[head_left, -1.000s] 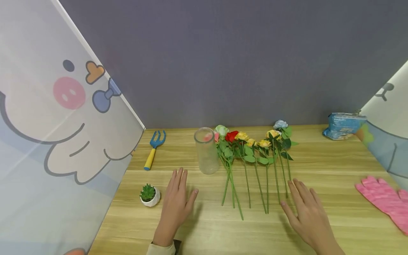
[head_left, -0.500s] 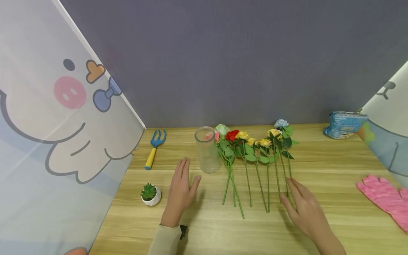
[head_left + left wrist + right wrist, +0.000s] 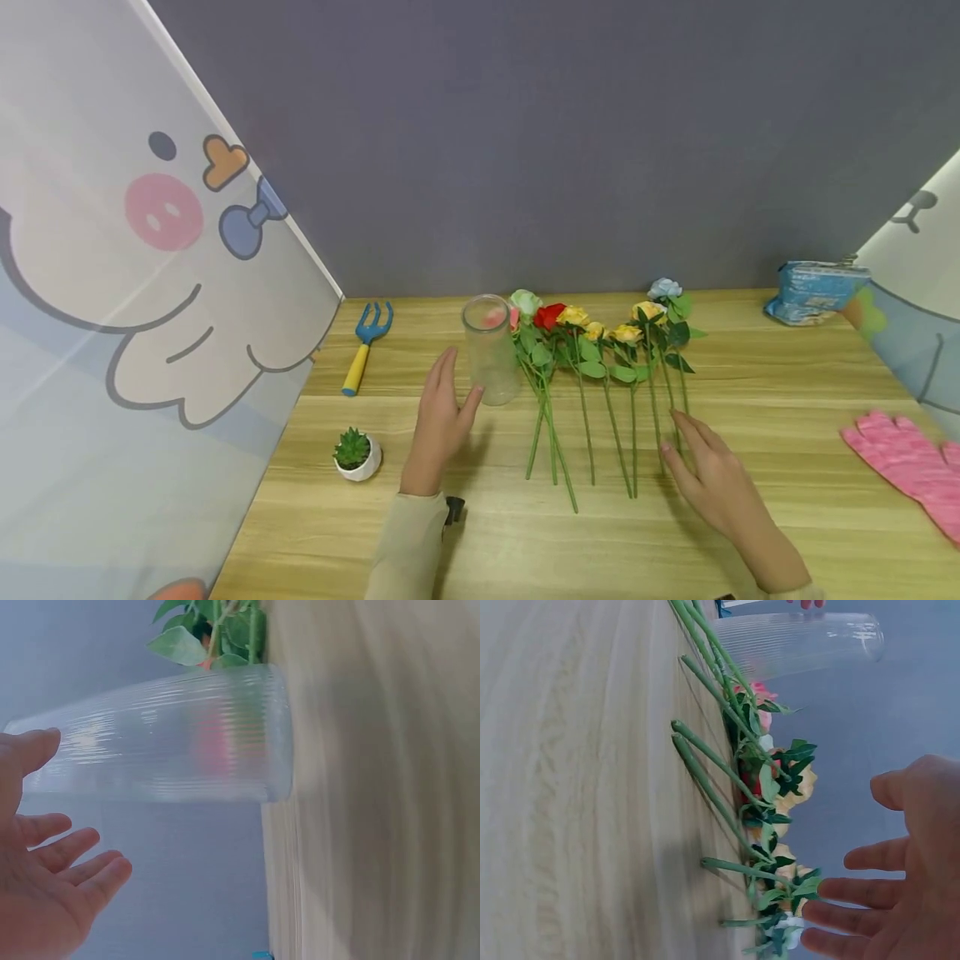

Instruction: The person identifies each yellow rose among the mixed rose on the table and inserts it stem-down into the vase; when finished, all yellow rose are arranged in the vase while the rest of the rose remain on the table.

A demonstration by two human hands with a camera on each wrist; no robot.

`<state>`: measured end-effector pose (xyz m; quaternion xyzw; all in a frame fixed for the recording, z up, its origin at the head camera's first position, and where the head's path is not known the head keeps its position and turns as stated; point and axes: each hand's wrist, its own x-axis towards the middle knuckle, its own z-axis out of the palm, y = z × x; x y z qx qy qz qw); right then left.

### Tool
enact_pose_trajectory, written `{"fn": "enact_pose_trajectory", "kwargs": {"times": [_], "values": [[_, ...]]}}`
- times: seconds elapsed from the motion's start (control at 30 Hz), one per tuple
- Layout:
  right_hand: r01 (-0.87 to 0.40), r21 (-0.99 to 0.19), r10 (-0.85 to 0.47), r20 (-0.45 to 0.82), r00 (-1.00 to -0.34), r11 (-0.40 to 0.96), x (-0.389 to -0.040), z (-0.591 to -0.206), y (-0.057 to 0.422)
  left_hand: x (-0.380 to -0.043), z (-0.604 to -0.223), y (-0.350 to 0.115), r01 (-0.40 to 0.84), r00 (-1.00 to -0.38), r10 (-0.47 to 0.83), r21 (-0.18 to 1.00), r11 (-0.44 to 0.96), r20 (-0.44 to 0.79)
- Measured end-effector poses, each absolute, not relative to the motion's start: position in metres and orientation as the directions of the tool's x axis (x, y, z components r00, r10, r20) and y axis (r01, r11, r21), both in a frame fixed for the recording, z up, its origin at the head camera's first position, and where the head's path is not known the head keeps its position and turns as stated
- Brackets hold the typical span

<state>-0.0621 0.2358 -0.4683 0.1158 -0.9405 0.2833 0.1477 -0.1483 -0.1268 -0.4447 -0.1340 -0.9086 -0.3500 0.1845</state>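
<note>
A clear ribbed glass vase (image 3: 491, 358) stands upright on the wooden table. My left hand (image 3: 441, 425) is just left of it, thumb and fingers spread; in the left wrist view the thumb overlaps the vase (image 3: 165, 742) near its top, and contact cannot be told. Several artificial flowers lie to the right of the vase: a pale green one (image 3: 527, 302), a red rose (image 3: 551, 316), yellow roses (image 3: 627, 334) and a light blue one (image 3: 665, 288). Their green stems point towards me. Over the rightmost stem ends hovers my right hand (image 3: 716, 483), relaxed and holding nothing.
Left of the vase lies a blue hand fork (image 3: 363, 346) with a yellow handle. A small succulent in a white pot (image 3: 358, 458) sits nearer. A blue packet (image 3: 816, 292) is at the back right, a pink glove (image 3: 903, 462) at the right. Behind rises a grey partition (image 3: 525, 150).
My left hand has moved forward and to the right, up beside the vase, its thumb spreading from the fingers. The right hand has shifted slightly forward. The flowers stay put.
</note>
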Motion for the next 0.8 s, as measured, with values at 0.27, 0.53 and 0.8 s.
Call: {"fn": "enact_pose_trajectory", "kwargs": {"times": [0.27,0.53,0.8], "values": [[-0.296,-0.620,-0.116,0.314,-0.942,0.727,-0.081,-0.476,0.237,-0.160,-0.443,-0.119,0.337,-0.911,0.049,0.672,0.660,0.410],[-0.260,-0.666,-0.086,0.283,-0.955,0.699,-0.092,-0.478,0.242,-0.163,-0.444,-0.117,0.356,-0.904,0.050,0.684,0.637,0.424],[-0.140,-0.720,-0.038,0.156,-0.987,0.680,-0.110,-0.479,0.246,-0.169,-0.441,-0.111,0.384,-0.891,0.035,0.712,0.588,0.452]]}}
